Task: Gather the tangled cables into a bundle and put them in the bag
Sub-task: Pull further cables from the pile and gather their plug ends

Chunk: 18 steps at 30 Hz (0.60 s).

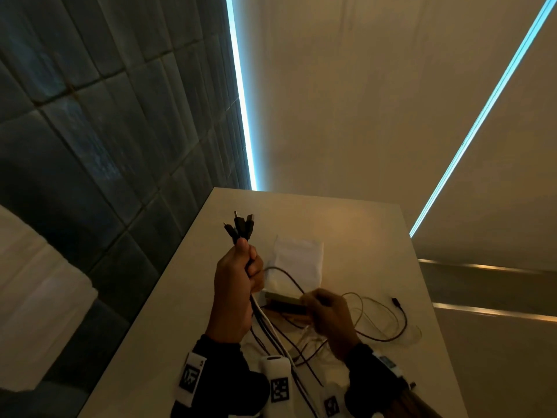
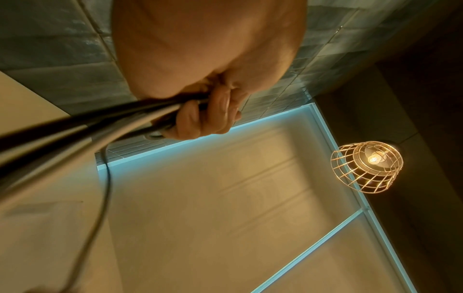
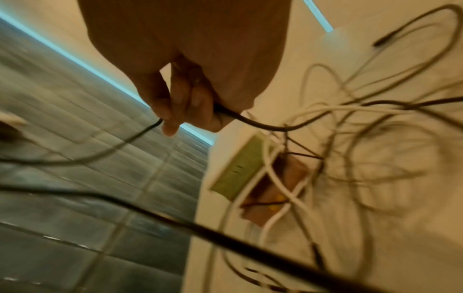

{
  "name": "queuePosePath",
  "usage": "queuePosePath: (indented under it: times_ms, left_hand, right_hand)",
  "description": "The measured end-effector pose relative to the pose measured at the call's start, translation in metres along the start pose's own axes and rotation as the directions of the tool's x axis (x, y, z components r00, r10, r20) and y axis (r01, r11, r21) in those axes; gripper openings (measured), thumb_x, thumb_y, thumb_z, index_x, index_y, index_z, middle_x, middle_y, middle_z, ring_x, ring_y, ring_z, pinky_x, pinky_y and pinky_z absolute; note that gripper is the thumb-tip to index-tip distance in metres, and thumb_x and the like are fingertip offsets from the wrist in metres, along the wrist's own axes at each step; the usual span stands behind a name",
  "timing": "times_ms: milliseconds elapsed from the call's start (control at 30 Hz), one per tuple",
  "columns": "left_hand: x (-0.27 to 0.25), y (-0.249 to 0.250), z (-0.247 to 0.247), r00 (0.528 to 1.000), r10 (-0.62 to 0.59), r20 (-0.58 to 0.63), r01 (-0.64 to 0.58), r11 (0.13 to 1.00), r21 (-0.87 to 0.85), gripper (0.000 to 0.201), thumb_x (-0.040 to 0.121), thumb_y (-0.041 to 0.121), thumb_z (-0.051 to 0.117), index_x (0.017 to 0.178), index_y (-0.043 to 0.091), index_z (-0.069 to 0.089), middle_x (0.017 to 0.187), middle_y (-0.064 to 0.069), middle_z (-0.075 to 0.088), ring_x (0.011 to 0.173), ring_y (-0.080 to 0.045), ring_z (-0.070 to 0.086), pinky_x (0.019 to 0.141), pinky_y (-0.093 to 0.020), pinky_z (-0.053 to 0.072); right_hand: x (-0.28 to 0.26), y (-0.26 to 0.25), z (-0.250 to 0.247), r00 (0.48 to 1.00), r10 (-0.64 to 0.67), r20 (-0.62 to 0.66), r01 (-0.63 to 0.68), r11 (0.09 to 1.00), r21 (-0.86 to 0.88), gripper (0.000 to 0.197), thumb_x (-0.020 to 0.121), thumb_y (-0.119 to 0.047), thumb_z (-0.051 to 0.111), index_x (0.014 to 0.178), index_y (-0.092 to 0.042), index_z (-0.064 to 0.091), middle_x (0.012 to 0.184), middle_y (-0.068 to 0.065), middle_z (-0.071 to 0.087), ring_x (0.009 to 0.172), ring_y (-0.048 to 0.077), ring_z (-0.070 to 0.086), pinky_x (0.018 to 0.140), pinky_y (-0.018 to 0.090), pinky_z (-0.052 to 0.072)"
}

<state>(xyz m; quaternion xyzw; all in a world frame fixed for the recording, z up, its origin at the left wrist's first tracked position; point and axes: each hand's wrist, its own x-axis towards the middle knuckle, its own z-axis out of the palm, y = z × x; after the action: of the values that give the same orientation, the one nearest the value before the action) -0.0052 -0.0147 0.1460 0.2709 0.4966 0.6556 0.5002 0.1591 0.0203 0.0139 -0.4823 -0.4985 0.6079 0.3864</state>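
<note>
A pale tabletop (image 1: 361, 236) stretches out beneath both hands, with a dark tiled wall (image 1: 90, 116) off past the left hand. Just beyond the left hand, flat on the tabletop, lies the white bag (image 1: 298, 260). Under and to the outer side of the right hand spread the loose cables (image 1: 388, 324), dark and white loops tangled across the surface, one dark plug end (image 1: 396, 303) lying farthest out. Between the two hands, partly under the cables, sit a greenish box (image 3: 238, 168) and a brown one (image 3: 273, 196) just beside it. The left hand (image 1: 235, 291) is raised, fingers curled tight round a bunch of cable ends, whose black plugs (image 1: 241, 226) stick up above the thumb while the strands hang below the wrist. The right hand (image 1: 328, 315), lower and nearer the tabletop, pinches a single dark cable (image 3: 250, 121) between thumb and fingers.
</note>
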Motion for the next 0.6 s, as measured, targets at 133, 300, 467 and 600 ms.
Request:
queuePosePath:
  times_ms: [133, 300, 467, 600]
  left_hand:
    - [-0.003, -0.004, 0.005, 0.997, -0.023, -0.069, 0.029, 0.996, 0.081, 0.036, 0.103, 0.029, 0.033, 0.073, 0.013, 0.043, 0.056, -0.004, 0.049, 0.044, -0.013, 0.034, 0.042, -0.023, 0.025]
    - [-0.003, -0.004, 0.004, 0.996, -0.073, -0.060, 0.075, 0.997, 0.036, 0.036, 0.103, 0.034, 0.032, 0.078, 0.012, 0.045, 0.082, -0.017, 0.073, 0.062, -0.022, 0.060, 0.054, -0.030, 0.043]
    - [-0.006, 0.006, 0.002, 0.985, -0.120, 0.125, 0.155, 0.932, -0.329, 0.038, 0.101, 0.036, 0.035, 0.071, 0.015, 0.046, 0.065, -0.006, 0.058, 0.057, -0.019, 0.055, 0.060, -0.030, 0.046]
    - [-0.002, 0.009, -0.003, 0.980, -0.054, 0.190, 0.127, 0.911, -0.394, 0.039, 0.099, 0.034, 0.035, 0.065, 0.018, 0.046, 0.056, 0.005, 0.037, 0.043, -0.006, 0.028, 0.044, -0.021, 0.028]
  right_hand:
    - [-0.008, -0.070, 0.014, 0.981, -0.187, 0.048, 0.179, 0.973, 0.143, 0.015, 0.089, -0.007, 0.061, 0.080, 0.005, 0.066, 0.053, -0.001, 0.049, 0.048, 0.011, 0.042, 0.046, 0.019, 0.040]
    - [-0.026, -0.104, 0.028, 0.925, -0.309, 0.223, 0.271, 0.945, 0.184, 0.016, 0.090, -0.004, 0.060, 0.076, 0.000, 0.065, 0.055, 0.006, 0.047, 0.050, 0.016, 0.037, 0.049, 0.021, 0.034]
    - [-0.032, -0.087, 0.031, 0.889, -0.232, 0.394, 0.193, 0.972, 0.137, 0.016, 0.085, -0.014, 0.063, 0.070, -0.010, 0.066, 0.057, 0.006, 0.049, 0.047, 0.012, 0.038, 0.048, 0.022, 0.029]
    - [-0.027, -0.058, 0.023, 0.910, -0.167, 0.378, 0.149, 0.986, 0.077, 0.023, 0.090, -0.021, 0.061, 0.067, -0.018, 0.065, 0.055, -0.005, 0.048, 0.046, 0.005, 0.036, 0.045, 0.019, 0.027]
